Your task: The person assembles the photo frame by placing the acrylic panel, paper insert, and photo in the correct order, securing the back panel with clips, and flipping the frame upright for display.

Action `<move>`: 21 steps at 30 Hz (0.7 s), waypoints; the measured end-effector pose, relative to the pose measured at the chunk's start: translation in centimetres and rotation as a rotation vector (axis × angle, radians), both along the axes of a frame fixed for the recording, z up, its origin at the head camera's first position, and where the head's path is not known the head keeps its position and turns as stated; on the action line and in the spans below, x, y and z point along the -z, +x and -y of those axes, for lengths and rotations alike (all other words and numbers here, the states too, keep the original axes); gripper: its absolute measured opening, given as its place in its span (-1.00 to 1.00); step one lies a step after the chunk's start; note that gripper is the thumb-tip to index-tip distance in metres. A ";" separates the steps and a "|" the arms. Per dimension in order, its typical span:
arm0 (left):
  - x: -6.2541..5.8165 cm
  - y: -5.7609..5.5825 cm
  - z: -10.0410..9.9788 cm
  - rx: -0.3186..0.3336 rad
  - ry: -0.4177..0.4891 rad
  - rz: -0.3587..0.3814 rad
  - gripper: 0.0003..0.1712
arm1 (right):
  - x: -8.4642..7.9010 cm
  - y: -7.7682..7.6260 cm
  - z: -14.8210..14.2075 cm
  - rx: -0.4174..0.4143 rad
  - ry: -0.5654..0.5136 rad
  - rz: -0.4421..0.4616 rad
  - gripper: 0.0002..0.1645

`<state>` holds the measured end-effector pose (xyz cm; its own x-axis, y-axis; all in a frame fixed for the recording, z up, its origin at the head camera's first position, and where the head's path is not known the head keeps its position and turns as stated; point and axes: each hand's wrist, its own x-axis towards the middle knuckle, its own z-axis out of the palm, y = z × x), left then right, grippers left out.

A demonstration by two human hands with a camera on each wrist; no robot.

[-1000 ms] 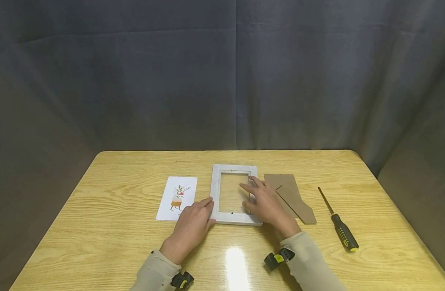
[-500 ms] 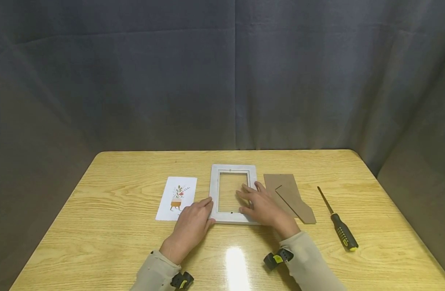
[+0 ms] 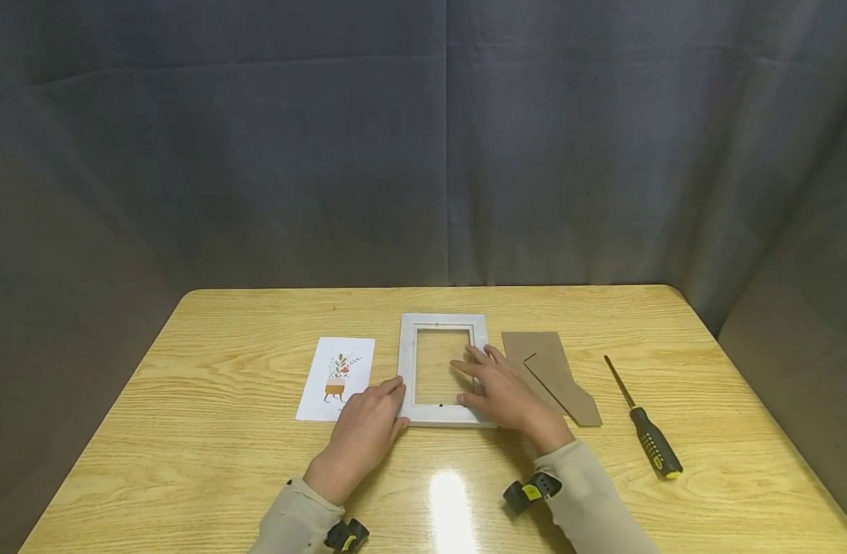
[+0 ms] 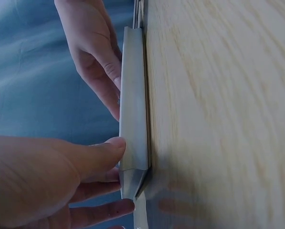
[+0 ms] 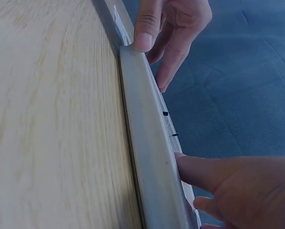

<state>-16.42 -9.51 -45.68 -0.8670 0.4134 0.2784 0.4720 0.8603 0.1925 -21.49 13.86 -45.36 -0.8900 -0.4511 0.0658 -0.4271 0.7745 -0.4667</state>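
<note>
A white picture frame (image 3: pixel 409 369) lies flat in the middle of the table, with two small dark tabs on the inner edge of its near and far sides. My left hand (image 3: pixel 368 423) rests at its near left corner, thumb on the near edge and fairly straight fingers along the left side; the left wrist view shows this thumb (image 4: pixel 106 150) at the corner. Spread fingers of my right hand (image 3: pixel 506 392) lie over the right side of the frame and reach into its opening. In the right wrist view my right thumb (image 5: pixel 202 171) touches the rail.
Left of the frame lies a white print (image 3: pixel 315 385) of a potted plant, partly behind my left hand. A brown backing board (image 3: pixel 548 362) with a fold-out stand lies on the right. Farther right is a black-and-yellow screwdriver (image 3: pixel 651 438). A grey curtain (image 3: pixel 326 177) hangs behind the table.
The frame has shifted slightly left. My right fingers have drawn back a little from the far part of the right rail. My left hand stays at the corner.
</note>
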 end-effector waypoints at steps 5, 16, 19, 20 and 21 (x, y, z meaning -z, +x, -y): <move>0.0 0.0 -0.1 -0.002 -0.002 -0.002 -0.41 | 0.0 0.0 0.0 0.009 -0.015 0.001 -0.33; -0.2 0.1 0.0 -0.003 -0.019 0.018 -0.41 | 0.1 0.0 0.1 0.027 -0.031 -0.001 -0.37; -0.2 0.1 0.1 0.000 -0.015 0.019 -0.42 | 0.0 0.0 0.2 0.033 -0.032 -0.014 -0.39; -0.3 0.1 0.1 0.000 -0.013 0.020 -0.42 | 0.0 0.0 0.2 0.031 -0.037 -0.021 -0.40; -0.3 0.1 0.1 0.001 -0.010 0.022 -0.42 | 0.0 0.0 0.2 0.029 -0.042 -0.031 -0.40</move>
<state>-16.31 -9.65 -45.41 -0.8725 0.4166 0.2554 0.4684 0.8619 0.1942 -21.50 13.67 -45.34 -0.8998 -0.4217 0.1119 -0.4197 0.7665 -0.4861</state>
